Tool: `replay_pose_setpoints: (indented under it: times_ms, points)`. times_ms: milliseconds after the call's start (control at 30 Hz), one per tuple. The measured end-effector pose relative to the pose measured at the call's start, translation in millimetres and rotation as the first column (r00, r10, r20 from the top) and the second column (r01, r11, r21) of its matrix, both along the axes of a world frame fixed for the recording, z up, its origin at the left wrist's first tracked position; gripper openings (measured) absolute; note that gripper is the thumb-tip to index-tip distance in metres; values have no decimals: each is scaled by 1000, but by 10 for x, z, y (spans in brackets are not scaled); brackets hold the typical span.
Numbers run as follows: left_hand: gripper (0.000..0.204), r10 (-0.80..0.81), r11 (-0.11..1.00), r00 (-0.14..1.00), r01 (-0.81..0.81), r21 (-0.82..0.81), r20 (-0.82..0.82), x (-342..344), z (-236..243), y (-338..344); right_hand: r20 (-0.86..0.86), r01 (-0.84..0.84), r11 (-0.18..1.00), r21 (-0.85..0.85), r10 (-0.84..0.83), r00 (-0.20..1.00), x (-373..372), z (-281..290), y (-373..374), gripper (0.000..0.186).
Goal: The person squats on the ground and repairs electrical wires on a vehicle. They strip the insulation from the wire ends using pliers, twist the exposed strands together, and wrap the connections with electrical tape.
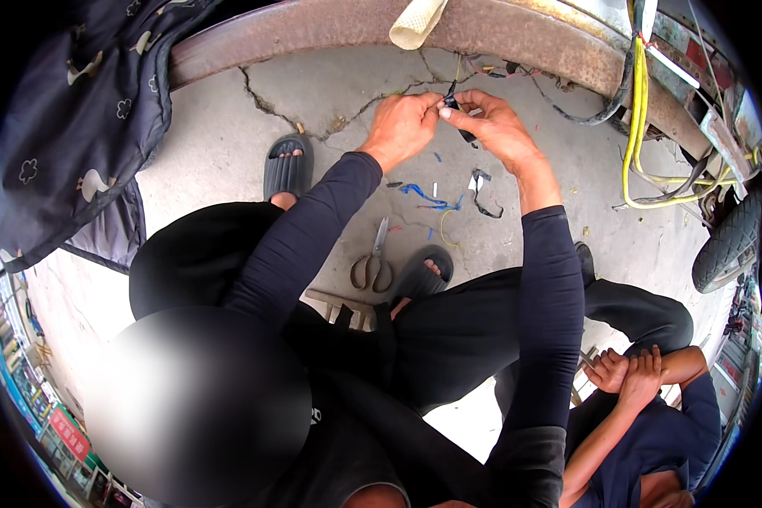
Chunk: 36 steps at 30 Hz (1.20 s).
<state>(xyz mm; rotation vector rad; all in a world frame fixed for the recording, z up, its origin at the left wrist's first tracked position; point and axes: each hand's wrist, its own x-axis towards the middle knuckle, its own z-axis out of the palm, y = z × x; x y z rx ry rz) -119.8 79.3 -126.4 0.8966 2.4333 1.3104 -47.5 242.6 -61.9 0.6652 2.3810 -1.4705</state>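
Observation:
Out in front of me, above the concrete floor, both my hands work close together on a thin wire with a black covering (451, 103). My left hand (402, 125) is closed, its fingertips pinching at the wire's side. My right hand (493, 125) grips the black part between thumb and fingers, and a dark end pokes out below the thumb. A thin yellowish strand runs up from it toward the rusty beam. Fingers hide much of the join. Scissors (373, 261) lie on the floor nearer my feet, blades pointing away.
Blue scraps (427, 196) and a black strip (485, 196) litter the floor. A rusty beam (330, 32) crosses the far side, with yellow cables (637, 127) at right. A tyre (728, 245) stands at far right. Another person's hands (628, 372) rest at lower right. Patterned cloth (76, 127) hangs left.

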Motion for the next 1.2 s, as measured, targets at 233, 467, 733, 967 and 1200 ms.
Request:
replay_pose_setpoints:
  times_ms: [233, 467, 733, 967, 1200]
  points:
    - [19, -41, 999, 955, 30, -43, -292, 6, -126, -2, 185, 175, 982, -77, -158, 970, -105, 163, -110, 67]
    - [30, 34, 999, 997, -32, 41, -67, 32, -71, -33, 61, 269, 943, -196, -262, 963, -91, 261, -172, 57]
    - [52, -100, 957, 530, -181, 228, 842, -179, 31, 24, -152, -102, 920, -379, 47, 987, -239, -341, 152, 54]
    - [37, -207, 961, 574, -33, 275, 792, -332, -30, -76, -35, -117, 958, -264, 111, 993, -304, -260, 155, 41]
    - [22, -173, 985, 985, 173, -5, -20, -361, -86, -86, 42, -42, 993, -108, 47, 998, -222, -131, 116, 43]
